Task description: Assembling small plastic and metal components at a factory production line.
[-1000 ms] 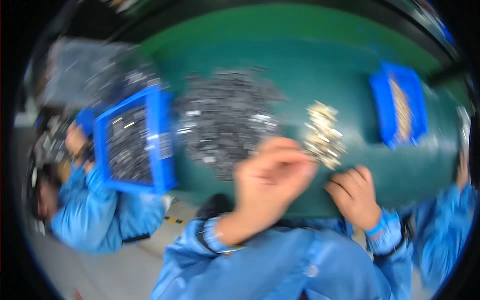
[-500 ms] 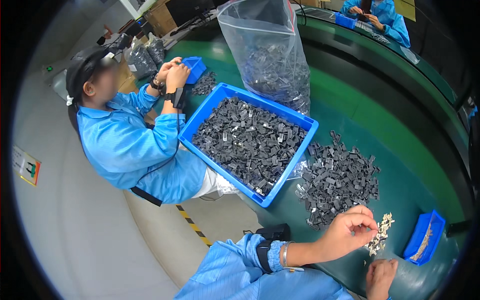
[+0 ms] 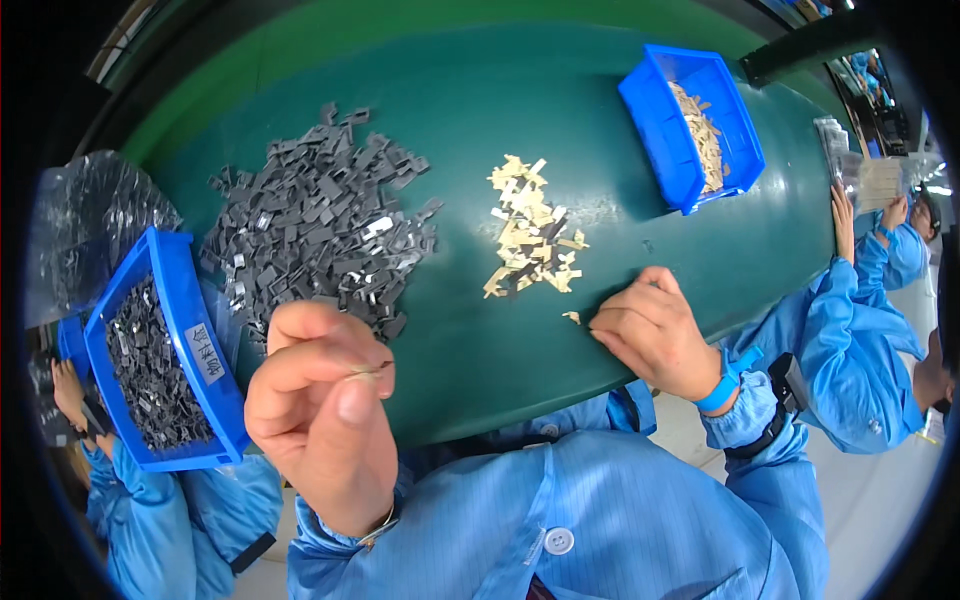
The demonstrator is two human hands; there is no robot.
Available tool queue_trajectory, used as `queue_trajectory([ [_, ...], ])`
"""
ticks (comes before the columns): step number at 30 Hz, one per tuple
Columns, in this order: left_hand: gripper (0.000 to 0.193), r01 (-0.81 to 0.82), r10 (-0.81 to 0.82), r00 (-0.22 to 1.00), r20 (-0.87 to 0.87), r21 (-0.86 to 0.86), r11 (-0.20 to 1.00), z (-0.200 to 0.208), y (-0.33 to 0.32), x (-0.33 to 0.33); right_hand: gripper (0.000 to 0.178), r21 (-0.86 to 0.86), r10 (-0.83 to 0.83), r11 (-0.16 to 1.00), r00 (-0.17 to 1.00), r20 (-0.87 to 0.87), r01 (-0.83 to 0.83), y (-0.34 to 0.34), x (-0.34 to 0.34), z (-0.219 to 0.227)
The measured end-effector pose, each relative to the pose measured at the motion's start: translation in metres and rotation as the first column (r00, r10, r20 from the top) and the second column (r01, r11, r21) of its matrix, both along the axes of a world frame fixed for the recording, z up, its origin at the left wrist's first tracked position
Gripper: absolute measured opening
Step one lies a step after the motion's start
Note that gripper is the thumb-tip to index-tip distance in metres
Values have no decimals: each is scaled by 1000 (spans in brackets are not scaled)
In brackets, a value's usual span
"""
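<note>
My left hand [image 3: 325,400] is raised close in front of me, thumb and forefinger pinching a small thin strip [image 3: 370,372]. It is pale with a dark end; its exact kind is too small to tell. My right hand [image 3: 655,335] rests on the green table near its front edge, fingers curled and pressed together; what they hold, if anything, is hidden. Beside its fingertips lies one small cream piece [image 3: 572,317]. Farther off, a loose heap of small cream strips [image 3: 525,220] with some dark bits among them lies on the table.
Small black plastic parts [image 3: 320,215] are heaped left of centre. A large blue bin [image 3: 185,335] of such parts stands at the left, with a clear plastic bag [image 3: 95,215] behind. A small blue box [image 3: 665,150] holds tan strips. Co-workers in blue sit on both sides.
My view has swung round to the right and now faces the table. My left hand, earlier pinched over the cream strips, is now held up nearer me, left of them.
</note>
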State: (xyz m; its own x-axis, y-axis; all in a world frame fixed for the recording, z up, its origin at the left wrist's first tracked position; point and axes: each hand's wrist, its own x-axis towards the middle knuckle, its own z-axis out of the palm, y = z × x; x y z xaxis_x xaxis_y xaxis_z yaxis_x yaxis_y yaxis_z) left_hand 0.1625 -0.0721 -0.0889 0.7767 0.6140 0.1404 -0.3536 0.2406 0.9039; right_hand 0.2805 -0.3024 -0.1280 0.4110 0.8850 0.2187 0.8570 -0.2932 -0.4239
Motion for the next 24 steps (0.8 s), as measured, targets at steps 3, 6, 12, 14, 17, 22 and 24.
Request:
queue_trajectory([
  [3, 13, -17, 18, 1000, -23, 22, 1000, 1, -5, -5, 22, 11, -4, 1000, 1000, 4, 4, 3, -4, -4],
  [6, 13, -35, 38, 998, -42, 56, 998, 3, -9, -11, 17, 51, 27, 998, 997, 67, -31, 9, -3, -6],
  [12, 13, -24, 29, 996, -89, 57, 998, 4, -8, -9, 11, 34, 89, 994, 934, 347, -108, 18, 1, -14],
  [14, 12, -49, 59, 992, -116, 91, 995, 11, -12, -8, 13, 17, 94, 994, 899, 427, -112, 6, 12, 4],
  [17, 11, -79, 97, 990, -102, 165, 983, 18, -10, -1, 18, 459, -272, 887, 864, 424, 55, -12, 54, 38],
  [22, 12, 14, 0, 997, -75, 193, 981, 18, -17, 12, 15, 325, -442, 886, 814, 377, 330, -32, 107, 49],
  [24, 11, 14, 1, 996, -85, 176, 984, 21, -24, 10, 15, 277, -439, 894, 809, 391, 351, -35, 115, 45],
])
